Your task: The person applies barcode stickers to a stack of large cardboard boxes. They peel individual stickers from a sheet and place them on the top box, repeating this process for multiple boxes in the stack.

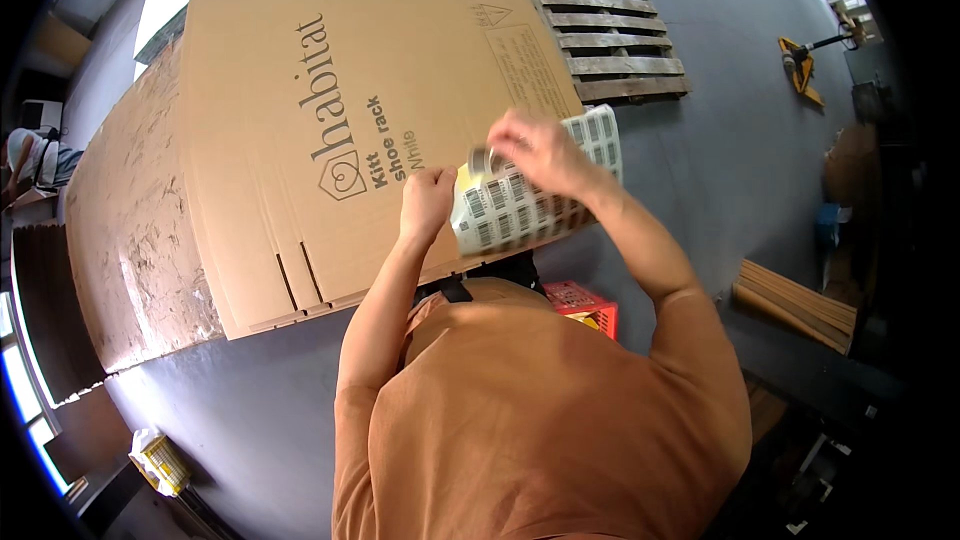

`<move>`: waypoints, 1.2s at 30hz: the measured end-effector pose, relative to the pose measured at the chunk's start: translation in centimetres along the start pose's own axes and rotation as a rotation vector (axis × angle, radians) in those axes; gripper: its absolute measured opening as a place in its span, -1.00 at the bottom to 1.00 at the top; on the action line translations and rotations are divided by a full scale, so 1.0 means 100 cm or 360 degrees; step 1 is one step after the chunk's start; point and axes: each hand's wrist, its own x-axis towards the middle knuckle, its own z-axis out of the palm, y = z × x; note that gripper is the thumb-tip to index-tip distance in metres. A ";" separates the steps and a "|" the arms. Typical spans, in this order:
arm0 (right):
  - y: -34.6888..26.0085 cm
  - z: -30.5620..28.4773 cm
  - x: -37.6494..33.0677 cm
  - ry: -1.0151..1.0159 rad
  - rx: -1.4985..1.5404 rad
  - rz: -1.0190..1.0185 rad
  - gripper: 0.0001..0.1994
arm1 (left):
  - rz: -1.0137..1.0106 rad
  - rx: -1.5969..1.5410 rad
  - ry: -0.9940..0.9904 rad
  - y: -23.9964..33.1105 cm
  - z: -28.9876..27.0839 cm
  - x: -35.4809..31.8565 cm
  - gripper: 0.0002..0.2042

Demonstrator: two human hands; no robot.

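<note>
Head view: the left hand clasps one glossy label sheet at smooth cardboard's near right edge; the blurred right hand pinches one curled strip. Far right lies one slatted wooden pallet.

One label sheet, one pallet, one red crate

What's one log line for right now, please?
left hand: holding barcode label sheet by left edge | right hand: blurred, at curled strip | under sheet: flat cardboard boxes | beyond: wooden pallet

Lettering on cardboard, barcodes on labels
</note>
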 end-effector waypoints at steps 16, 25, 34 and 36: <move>0.141 0.017 0.089 -0.0696 -0.0171 0.0581 -0.85 | 0.1218 0.0959 0.0083 0.003 0.049 0.027 -0.74; 0.143 0.023 0.086 -0.0605 -0.0394 0.0663 -0.80 | 0.1183 0.1235 -0.0033 0.001 0.052 0.053 -0.80; 0.082 0.009 0.049 0.0276 0.0267 0.0912 -0.53 | 0.1345 0.0862 -0.0153 -0.008 0.032 -0.002 -0.88; 0.066 0.021 0.022 0.0330 0.0706 0.0989 -0.56 | 0.1410 0.0862 -0.0230 -0.005 0.024 -0.038 -0.91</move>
